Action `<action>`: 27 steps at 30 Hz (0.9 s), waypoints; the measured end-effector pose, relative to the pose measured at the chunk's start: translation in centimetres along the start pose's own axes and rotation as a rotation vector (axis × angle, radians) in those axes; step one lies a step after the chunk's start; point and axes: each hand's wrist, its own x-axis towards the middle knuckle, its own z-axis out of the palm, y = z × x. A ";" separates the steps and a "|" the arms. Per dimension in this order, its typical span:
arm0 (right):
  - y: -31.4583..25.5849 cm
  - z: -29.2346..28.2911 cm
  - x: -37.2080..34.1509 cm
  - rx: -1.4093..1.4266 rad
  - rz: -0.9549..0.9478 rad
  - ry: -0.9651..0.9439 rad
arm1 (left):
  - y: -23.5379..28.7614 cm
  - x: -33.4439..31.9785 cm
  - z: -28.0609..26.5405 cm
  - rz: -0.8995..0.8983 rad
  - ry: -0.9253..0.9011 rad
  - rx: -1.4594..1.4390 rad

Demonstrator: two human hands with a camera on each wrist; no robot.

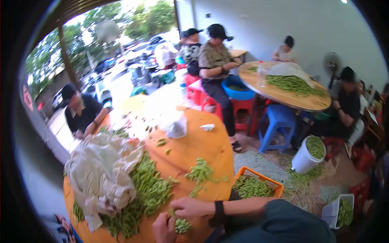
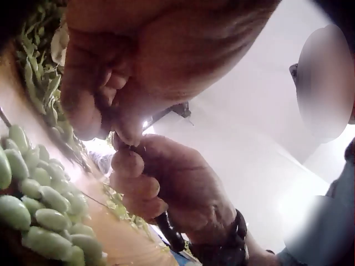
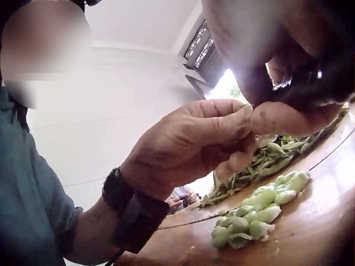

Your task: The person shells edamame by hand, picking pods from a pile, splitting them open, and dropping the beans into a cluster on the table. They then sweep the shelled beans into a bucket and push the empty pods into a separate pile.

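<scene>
My left hand [image 1: 164,229] and right hand [image 1: 191,207] meet at the near edge of the orange table [image 1: 219,141], pinching a small green bean pod [image 1: 172,212] between their fingertips. Most of the pod is hidden by fingers. In the left wrist view the left hand [image 2: 150,50] is above the right hand [image 2: 183,177], tips touching. The right wrist view shows the left hand [image 3: 188,138], thumb and forefinger together, against the right hand [image 3: 288,72]. Shelled pale green beans [image 1: 182,226] lie in a small pile beside the hands, also in the right wrist view [image 3: 260,208].
Heaped pods [image 1: 152,184] lie left of the hands, partly under a whitish cloth [image 1: 101,174]. Loose pods [image 1: 200,170] and a white plastic bag [image 1: 175,124] lie farther back. An orange crate [image 1: 259,174] of pods stands right. Several people sit around, one [image 1: 79,107] across the table.
</scene>
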 end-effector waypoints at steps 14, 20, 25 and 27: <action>-3.0 0.1 -0.2 0.270 0.224 -0.201 | -0.6 -1.2 -0.6 -0.583 -0.080 -0.663; 0.8 1.9 0.7 -0.166 -0.184 -0.116 | -2.5 -1.7 0.5 -0.311 -0.025 -0.209; -3.1 0.7 0.2 -0.356 -0.031 -0.094 | -3.4 -1.9 -0.2 -0.365 -0.078 -0.065; -3.2 0.5 0.4 -0.408 -0.046 -0.135 | -4.4 -2.0 -0.3 -0.329 -0.114 -0.031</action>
